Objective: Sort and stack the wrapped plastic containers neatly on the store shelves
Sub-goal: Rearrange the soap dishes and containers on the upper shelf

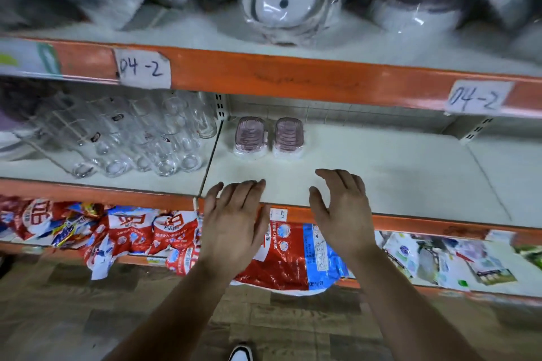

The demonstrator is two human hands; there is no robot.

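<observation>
Two pink wrapped containers (pixel 250 136) sat side by side far back on the middle shelf (pixel 396 179), just right of the drinking glasses (pixel 140 141). The left hand (pixel 234 214) and right hand (pixel 343 211) hovered over its near edge, each grip open and empty. The containers looked light, stiff and film-slick, best clasped across their long sides.

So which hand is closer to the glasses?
Left. The left hand is just right of the glasses and in front of them; the right hand is farther right, beyond it.
</observation>
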